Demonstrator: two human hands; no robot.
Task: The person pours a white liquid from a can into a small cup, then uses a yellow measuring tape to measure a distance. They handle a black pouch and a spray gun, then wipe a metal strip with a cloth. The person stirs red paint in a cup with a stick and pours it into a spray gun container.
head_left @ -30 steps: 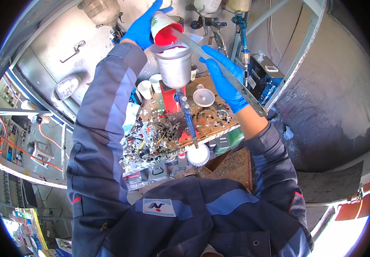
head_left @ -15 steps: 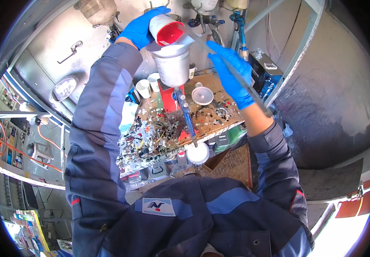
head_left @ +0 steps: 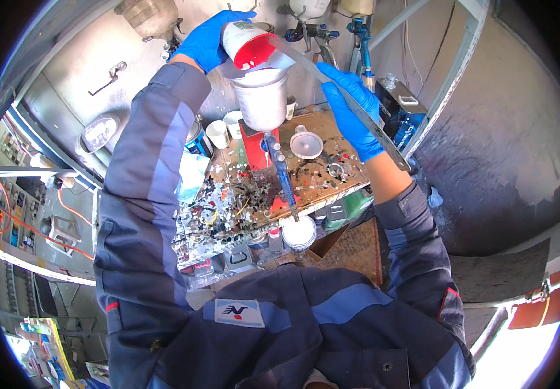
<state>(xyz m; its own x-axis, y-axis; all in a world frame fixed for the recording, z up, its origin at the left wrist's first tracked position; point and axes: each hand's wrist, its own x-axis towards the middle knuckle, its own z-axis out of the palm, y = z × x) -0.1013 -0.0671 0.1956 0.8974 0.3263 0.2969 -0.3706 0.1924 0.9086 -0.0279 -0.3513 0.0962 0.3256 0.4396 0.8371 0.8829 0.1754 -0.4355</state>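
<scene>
My left hand, in a blue glove, is wrapped round a white cup tipped on its side. Wet red paint coats its inside. Beneath it, a white cone-shaped piece sits in the mouth of the white paint cup of a spray gun, which stands upright at the bench. In my gloved right hand is a long flat grey stirring stick, held slantwise. Its far end reaches the tilted cup's mouth; the near end runs back past my wrist.
The paint-spattered bench carries a round white lid, small white cups and a blue can. More spray guns hang along the back wall. A metal frame post rises on the right. Below sits a white-lidded tin.
My left hand and the cup have shifted slightly left, and the cup's mouth now faces lower. The stick, blurred before, has come into clear view, its far end still at the cup.
</scene>
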